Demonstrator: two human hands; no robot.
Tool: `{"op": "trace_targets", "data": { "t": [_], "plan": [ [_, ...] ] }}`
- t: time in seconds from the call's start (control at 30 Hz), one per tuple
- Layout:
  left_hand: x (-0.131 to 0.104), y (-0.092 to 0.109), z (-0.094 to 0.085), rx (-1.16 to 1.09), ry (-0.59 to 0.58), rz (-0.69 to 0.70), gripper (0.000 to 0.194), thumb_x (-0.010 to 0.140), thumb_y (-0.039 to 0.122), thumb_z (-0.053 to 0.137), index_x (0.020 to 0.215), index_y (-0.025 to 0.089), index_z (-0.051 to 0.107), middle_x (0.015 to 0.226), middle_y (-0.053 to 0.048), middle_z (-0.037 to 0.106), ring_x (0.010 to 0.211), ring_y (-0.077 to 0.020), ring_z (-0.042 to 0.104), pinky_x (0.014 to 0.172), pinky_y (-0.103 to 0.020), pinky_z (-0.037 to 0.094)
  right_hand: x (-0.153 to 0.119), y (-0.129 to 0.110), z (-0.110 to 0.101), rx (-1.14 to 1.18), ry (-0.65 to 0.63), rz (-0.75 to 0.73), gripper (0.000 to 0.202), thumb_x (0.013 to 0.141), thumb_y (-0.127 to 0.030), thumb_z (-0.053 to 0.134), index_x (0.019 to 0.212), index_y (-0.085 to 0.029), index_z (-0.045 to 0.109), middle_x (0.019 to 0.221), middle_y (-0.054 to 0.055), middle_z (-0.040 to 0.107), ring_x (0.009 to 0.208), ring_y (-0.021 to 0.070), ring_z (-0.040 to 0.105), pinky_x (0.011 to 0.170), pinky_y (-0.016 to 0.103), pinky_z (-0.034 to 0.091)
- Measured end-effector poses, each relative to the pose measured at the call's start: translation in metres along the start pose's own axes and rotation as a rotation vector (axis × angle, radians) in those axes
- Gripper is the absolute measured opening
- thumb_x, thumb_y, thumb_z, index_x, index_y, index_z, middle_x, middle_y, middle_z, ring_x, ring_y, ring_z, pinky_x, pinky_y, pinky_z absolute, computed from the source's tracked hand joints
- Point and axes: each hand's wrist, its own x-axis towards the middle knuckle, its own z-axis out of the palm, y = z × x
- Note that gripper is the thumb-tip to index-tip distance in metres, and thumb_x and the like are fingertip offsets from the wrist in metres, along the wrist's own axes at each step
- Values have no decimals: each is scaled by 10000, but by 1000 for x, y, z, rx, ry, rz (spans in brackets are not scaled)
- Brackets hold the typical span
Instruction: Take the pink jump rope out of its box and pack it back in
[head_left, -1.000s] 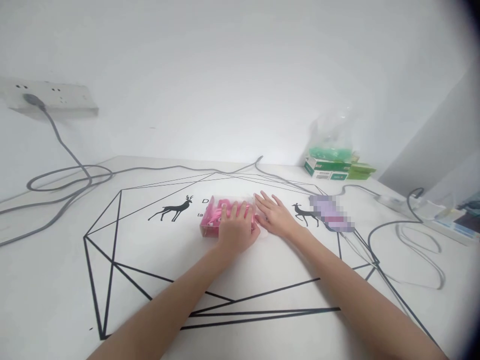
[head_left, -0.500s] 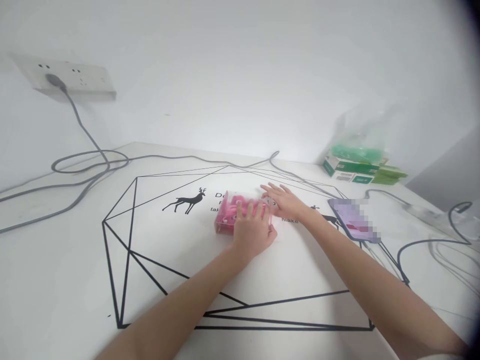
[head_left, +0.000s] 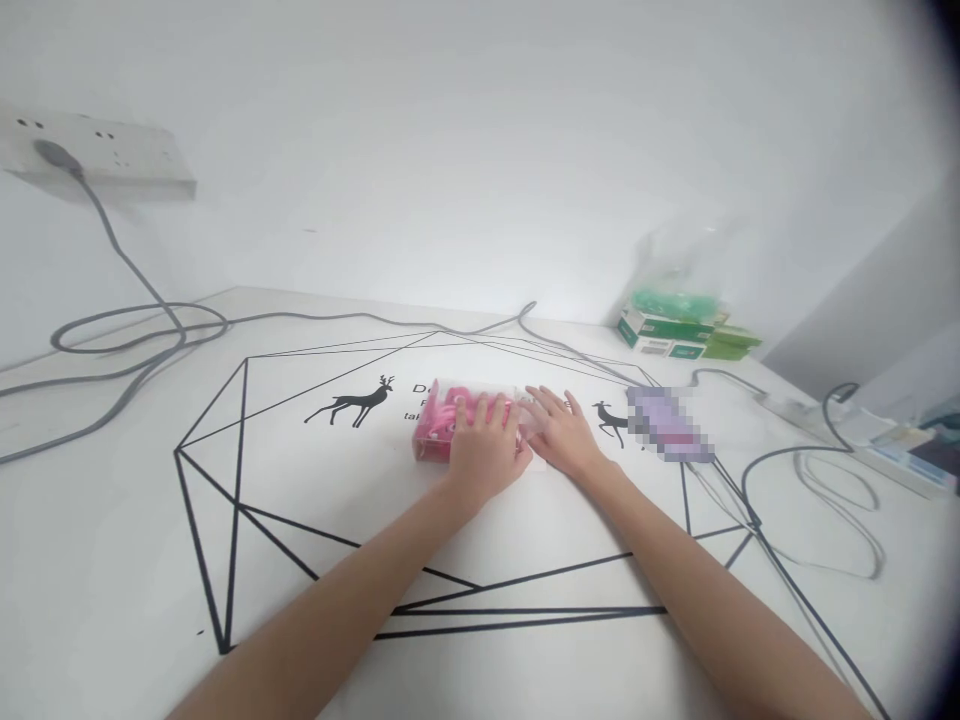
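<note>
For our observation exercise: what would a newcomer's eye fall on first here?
Most likely the clear plastic box with bright pink contents at the centre, the left hand over it and the right hand at its right end. Next, the black deer silhouette printed on the white tabletop, left of the box; then green-and-white cardboard boxes at back right.

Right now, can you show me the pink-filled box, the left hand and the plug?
Pink-filled box (head_left: 437, 424), head view: its left end.
Left hand (head_left: 481, 452), head view: its back.
Plug (head_left: 57, 154), head view: its grey body.
</note>
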Motion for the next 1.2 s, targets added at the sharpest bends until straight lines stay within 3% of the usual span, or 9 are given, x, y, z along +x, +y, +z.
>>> {"op": "trace_targets", "data": {
  "t": [0.17,0.4,0.57,0.73,0.83,1.03,1.2],
  "plan": [
    [-1,0,3,10,35,13,470,875,306,462,1294,134,590,1372,-134,564,1285,-359,474,1105,-614,258,-7,-5,-1,112,-90,29,549,958,-313,381,1495,-210,335,1533,63,385,1449,269,269,1149,584,197],
    [-1,-1,9,57,67,44,453,881,297,466,1293,156,591,1358,-139,574,1274,-359,492,1089,-594,293,-7,-2,0,136,-125,-45,604,936,-245,374,1525,-173,263,1522,123,397,1452,276,260,1147,577,202],
    [2,-2,2,39,15,94,443,892,290,474,1316,193,559,1393,-116,545,1278,-337,492,1068,-583,326,-9,-1,1,106,-143,-93,529,946,-234,359,1467,-151,388,1483,147,450,1444,266,279,1155,548,199],
    [9,-5,-5,-58,-24,207,332,894,222,464,1182,183,624,1339,-109,588,1219,-271,546,1034,-480,406,-9,-1,0,120,-84,-4,418,973,-285,381,1343,-192,553,1383,134,565,1338,249,453,1164,501,202],
    [12,-9,-6,-119,-11,277,311,880,174,456,1128,189,644,1254,-88,645,1188,-243,569,1056,-449,397,-9,-1,-1,171,-74,28,383,987,-303,370,1279,-227,607,1346,102,602,1312,244,482,1161,502,207],
    [18,-18,-14,-229,-74,400,342,901,160,455,1185,243,629,1202,-26,665,1136,-200,591,1019,-384,442,-10,2,-1,270,-81,-10,395,980,-255,357,1303,-268,584,1366,76,586,1341,251,443,1139,582,199],
    [22,-24,-25,-245,-229,450,362,917,187,466,1230,282,621,1285,-18,622,1203,-193,554,1054,-362,422,-9,9,0,356,-139,-33,419,995,-301,338,1368,-281,527,1468,71,485,1439,262,297,1131,620,195]
  ]
}}
